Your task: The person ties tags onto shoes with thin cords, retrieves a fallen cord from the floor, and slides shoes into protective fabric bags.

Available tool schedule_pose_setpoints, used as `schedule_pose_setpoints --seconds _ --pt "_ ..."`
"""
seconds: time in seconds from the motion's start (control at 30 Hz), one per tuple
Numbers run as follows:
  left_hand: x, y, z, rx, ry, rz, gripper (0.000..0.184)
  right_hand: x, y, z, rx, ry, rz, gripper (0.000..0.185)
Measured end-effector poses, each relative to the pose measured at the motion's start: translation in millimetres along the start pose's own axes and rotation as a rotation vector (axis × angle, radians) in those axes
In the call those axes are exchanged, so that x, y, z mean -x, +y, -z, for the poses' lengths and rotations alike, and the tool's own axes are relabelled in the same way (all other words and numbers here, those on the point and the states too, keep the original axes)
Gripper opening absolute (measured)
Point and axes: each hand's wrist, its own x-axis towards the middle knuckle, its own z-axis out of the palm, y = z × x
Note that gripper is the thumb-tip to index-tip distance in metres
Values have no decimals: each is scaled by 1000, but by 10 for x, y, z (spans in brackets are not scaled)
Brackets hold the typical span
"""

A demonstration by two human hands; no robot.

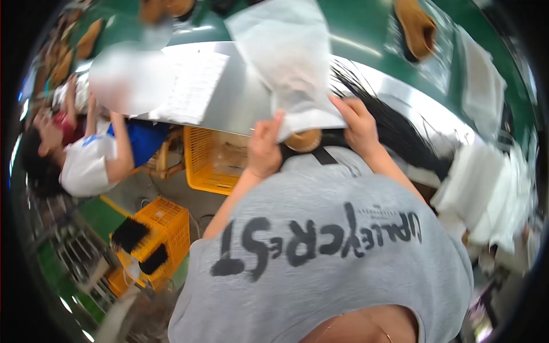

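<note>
A whitish, see-through bag [283, 34] is stretched out in front of me over the bench edge. My left hand [266, 146] pinches its near left corner, and my right hand [359, 123] grips the near right corner. Something brownish shows dimly through the bag's middle; its kind is blurred. Between my hands, just below the bag's near edge, a tan rounded piece [304, 140] sticks out, mostly hidden. Whether it is inside the bag or behind it, I cannot tell. To the right of my right hand lies a bundle of thin black strands [394, 114].
A tan boot [416, 28] rests on clear plastic on the green surface [366, 26]. Printed sheets [194, 80] lie on the metal bench [243, 94]. Yellow crates [197, 166] stand below at left. A co-worker in a white shirt [88, 163] is at left. White bags [486, 194] hang at right.
</note>
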Motion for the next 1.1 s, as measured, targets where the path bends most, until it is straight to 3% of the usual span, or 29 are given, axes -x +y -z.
schedule_pose_setpoints --seconds 0.07,0.17,0.2,0.27,0.3,0.4,0.43,0.5,0.57,0.6,0.63,0.67,0.7,0.73,0.77,0.83,0.9,0.93,0.97,1.03,1.1 --pt "-189 153 46 21 114 -163 62 19 -11 3 41 -19 29 58" --pt "-16 257 114 -18 -50 -32 62 25 -28 -66 -39 -6 -5 57" --pt "31 269 116 -66 6 -26 62 42 43 -131 -33 4 -69 58" --pt "53 277 21 209 147 536 61 -81 -25 -191 62 -68 -98 52" --pt "136 183 -57 216 153 516 61 -72 -14 -238 83 -113 -113 49" --pt "230 3 -159 15 -128 766 50 -58 19 -329 124 -465 -392 27" --pt "157 70 -81 18 -213 892 49 -90 -13 -316 120 -457 -387 22" --pt "49 166 90 98 -301 948 52 -71 98 -318 101 -562 -354 27" --pt "-60 251 217 -95 -263 742 56 -403 -173 -131 -45 -357 -158 35" --pt "-190 315 350 -142 -144 570 58 -607 -120 -37 60 -377 -104 41" --pt "-442 396 529 -283 -1 327 56 -834 -241 95 -28 -265 -172 40" --pt "-798 635 851 -238 -161 418 54 -1154 -486 304 -33 -259 -228 38" --pt "-1007 609 949 -195 -33 280 50 -1379 -442 411 -20 -219 -118 33" --pt "-1297 882 1139 141 -93 521 47 -1589 -420 483 -100 -197 -121 27" --pt "-1455 998 1219 420 -42 587 45 -1765 -646 717 -349 -239 -327 22" --pt "-1697 1304 1504 588 -14 394 42 -1973 -1004 1244 -542 -160 -265 25" --pt "-1827 1711 1601 638 25 236 38 -2020 -1093 1713 -491 -244 -192 33" --pt "-1902 1771 1593 679 5 281 40 -2141 -1562 1982 -401 -438 -520 21" --pt "-2023 1832 1540 670 -34 190 43 -2109 -1372 2006 -529 -254 -390 17" --pt "-2381 1785 1531 880 -296 40 48 -2082 -1204 2432 -495 -109 -379 17" --pt "-2745 1983 1264 756 -208 -130 57 -2097 -1104 2803 -507 -87 -218 17"
